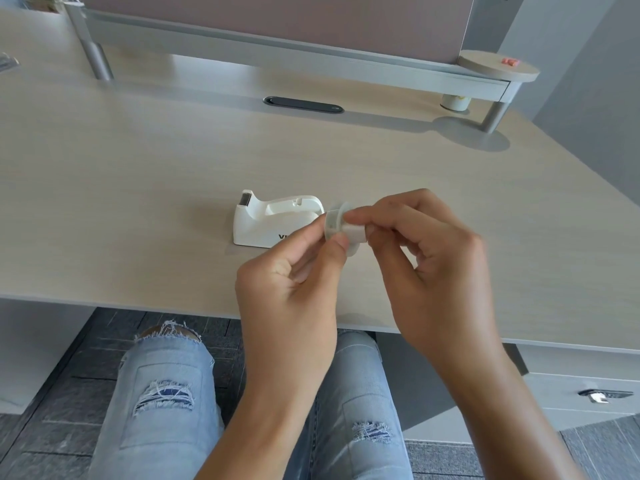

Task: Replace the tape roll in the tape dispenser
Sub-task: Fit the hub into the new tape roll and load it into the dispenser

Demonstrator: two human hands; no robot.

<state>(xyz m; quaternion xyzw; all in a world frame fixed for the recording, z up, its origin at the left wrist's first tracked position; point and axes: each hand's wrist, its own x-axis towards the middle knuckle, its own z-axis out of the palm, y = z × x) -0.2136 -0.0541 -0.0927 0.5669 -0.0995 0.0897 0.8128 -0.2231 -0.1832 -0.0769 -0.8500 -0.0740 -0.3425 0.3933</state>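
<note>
A white tape dispenser [268, 221] stands on the pale wooden desk [138, 188], its cutter end to the left and its roll cradle empty. Just right of it and above the desk, both hands hold a small tape roll on a white core [341, 228]. My left hand [298, 271] pinches the clear roll from below and left with thumb and forefinger. My right hand [426, 258] grips the white core's right end with its fingertips. The fingers hide part of the roll.
A grey monitor shelf [277, 46] runs along the back on metal legs. A dark cable slot [303, 105] lies in the desk behind the dispenser. A small white roll [454, 102] sits under the shelf at right. A drawer handle [604, 396] is at lower right.
</note>
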